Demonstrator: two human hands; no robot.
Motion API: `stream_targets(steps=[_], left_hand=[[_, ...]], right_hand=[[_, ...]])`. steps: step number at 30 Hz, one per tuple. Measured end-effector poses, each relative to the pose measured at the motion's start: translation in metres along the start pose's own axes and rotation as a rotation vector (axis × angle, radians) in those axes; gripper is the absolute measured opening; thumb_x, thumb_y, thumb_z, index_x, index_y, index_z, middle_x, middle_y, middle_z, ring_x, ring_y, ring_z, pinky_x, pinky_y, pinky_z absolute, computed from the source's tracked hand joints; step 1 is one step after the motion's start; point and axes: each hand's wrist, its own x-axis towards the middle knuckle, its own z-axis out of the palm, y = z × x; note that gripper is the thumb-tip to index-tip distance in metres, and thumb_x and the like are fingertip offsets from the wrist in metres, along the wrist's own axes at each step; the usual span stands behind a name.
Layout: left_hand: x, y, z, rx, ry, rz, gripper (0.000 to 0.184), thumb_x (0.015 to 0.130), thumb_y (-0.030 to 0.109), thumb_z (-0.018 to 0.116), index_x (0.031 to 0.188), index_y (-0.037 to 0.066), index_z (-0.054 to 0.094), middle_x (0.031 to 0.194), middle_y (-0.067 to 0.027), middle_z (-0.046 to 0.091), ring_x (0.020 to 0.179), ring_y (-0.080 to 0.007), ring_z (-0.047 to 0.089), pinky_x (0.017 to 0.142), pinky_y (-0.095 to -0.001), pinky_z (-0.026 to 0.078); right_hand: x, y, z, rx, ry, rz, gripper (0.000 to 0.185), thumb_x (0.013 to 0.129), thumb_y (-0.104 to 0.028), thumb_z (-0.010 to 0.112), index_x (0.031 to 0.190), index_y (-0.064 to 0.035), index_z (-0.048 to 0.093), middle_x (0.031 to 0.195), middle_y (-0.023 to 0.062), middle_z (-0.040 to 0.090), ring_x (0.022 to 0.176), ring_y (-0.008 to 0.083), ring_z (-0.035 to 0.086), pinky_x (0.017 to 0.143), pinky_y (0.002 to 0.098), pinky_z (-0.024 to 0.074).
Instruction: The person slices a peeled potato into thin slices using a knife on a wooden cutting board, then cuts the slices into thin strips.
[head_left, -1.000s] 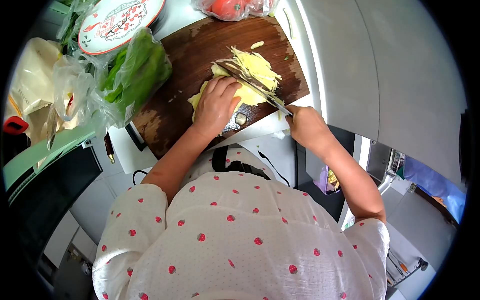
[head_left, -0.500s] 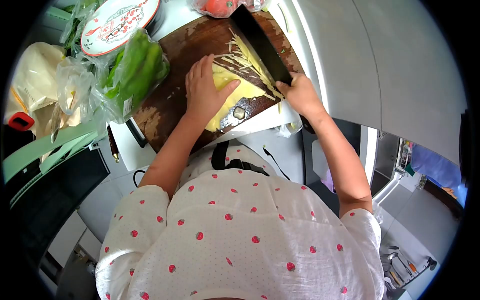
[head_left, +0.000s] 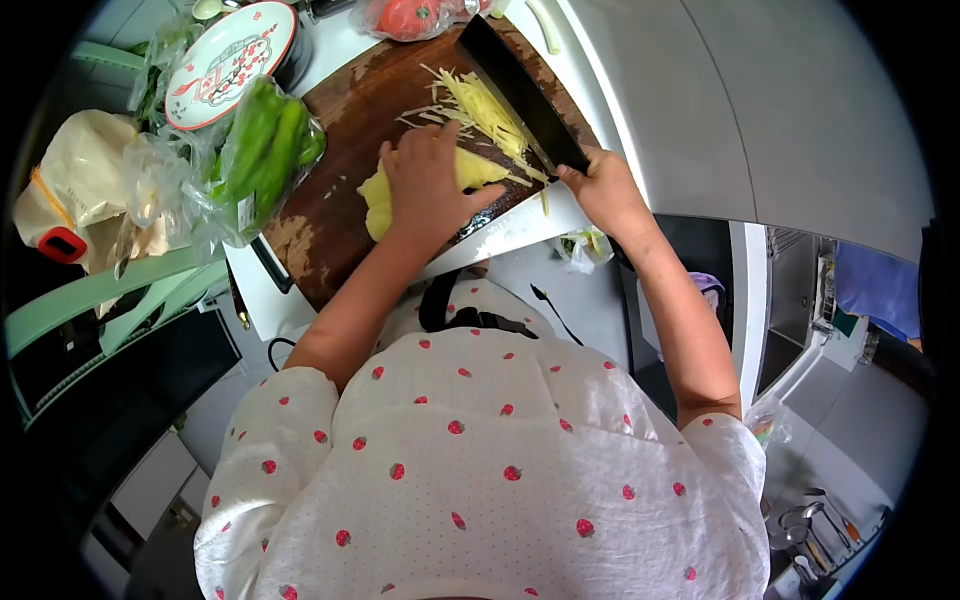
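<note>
On the board [head_left: 360,110], yellow slices [head_left: 478,170] are partly covered by the left hand [head_left: 425,185], spread and unclenched, seemingly to steady them, while near the board's right edge the knife [head_left: 522,98] is grasped by the right hand [head_left: 605,190] beside shreds [head_left: 480,105], perhaps containing them.

Left hand [head_left: 425,185]: spread over the yellow slices [head_left: 378,202].
Right hand [head_left: 605,195]: grips the knife [head_left: 518,95] — blade beside yellow shreds [head_left: 478,104].
Cutting board [head_left: 335,150]: brown wood.
Green peppers [head_left: 262,145]: in clear bag [head_left: 238,226] — near the plate [head_left: 232,65].
</note>
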Motion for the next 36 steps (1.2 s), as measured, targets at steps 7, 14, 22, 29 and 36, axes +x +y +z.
stream_targets(steps=[7, 14, 22, 29, 36], left_hand=[[0.011, 0.021, 0.021, 0.093, -0.068, -0.018, 0.047, 0.068, 0.031, 0.075, 0.104, 0.007, 0.058, 0.111, -0.0111, 0.053, 0.113, -0.0294, 0.045, 0.103, -0.0563, 0.023], [0.000, 0.007, 0.008, -0.099, 0.152, 0.060, 0.042, 0.068, 0.023, 0.074, 0.104, 0.008, 0.058, 0.113, -0.0121, 0.053, 0.112, -0.0305, 0.046, 0.101, -0.0540, 0.027], [-0.034, -0.049, -0.017, -0.345, 0.107, 0.240, 0.029, 0.072, 0.009, 0.072, 0.100, 0.007, 0.064, 0.112, -0.0121, 0.054, 0.106, -0.0323, 0.050, 0.090, -0.0403, 0.043], [-0.028, -0.044, -0.011, -0.339, 0.142, 0.278, 0.027, 0.072, 0.005, 0.069, 0.098, 0.010, 0.067, 0.107, -0.0084, 0.056, 0.103, -0.0305, 0.051, 0.089, -0.0394, 0.044], [-0.019, -0.038, -0.012, -0.384, 0.133, 0.283, 0.027, 0.070, 0.004, 0.068, 0.097, 0.009, 0.067, 0.102, -0.0071, 0.058, 0.101, -0.0283, 0.053, 0.087, -0.0367, 0.045]], right_hand=[[-0.009, -0.012, -0.005, -0.036, -0.042, 0.037, 0.021, 0.088, -0.013, 0.057, 0.103, -0.0002, 0.064, 0.083, 0.0267, 0.063, 0.080, 0.0408, 0.061, 0.073, 0.0415, 0.0471], [-0.011, -0.003, 0.001, -0.099, -0.082, 0.000, 0.022, 0.087, -0.013, 0.058, 0.102, 0.0005, 0.063, 0.078, 0.0262, 0.062, 0.074, 0.0416, 0.061, 0.070, 0.0428, 0.0472], [-0.022, 0.004, 0.019, -0.306, -0.122, -0.031, 0.024, 0.084, -0.011, 0.057, 0.105, -0.0014, 0.065, 0.085, 0.0252, 0.064, 0.081, 0.0407, 0.062, 0.076, 0.0456, 0.0493], [-0.019, -0.018, 0.032, -0.271, -0.129, -0.022, 0.026, 0.084, -0.011, 0.057, 0.108, -0.0024, 0.064, 0.087, 0.0253, 0.064, 0.083, 0.0405, 0.062, 0.076, 0.0460, 0.0495], [-0.042, -0.040, 0.005, -0.358, -0.149, -0.065, 0.031, 0.085, -0.006, 0.058, 0.115, -0.0027, 0.060, 0.079, 0.0245, 0.063, 0.075, 0.0407, 0.061, 0.068, 0.0444, 0.0485]])
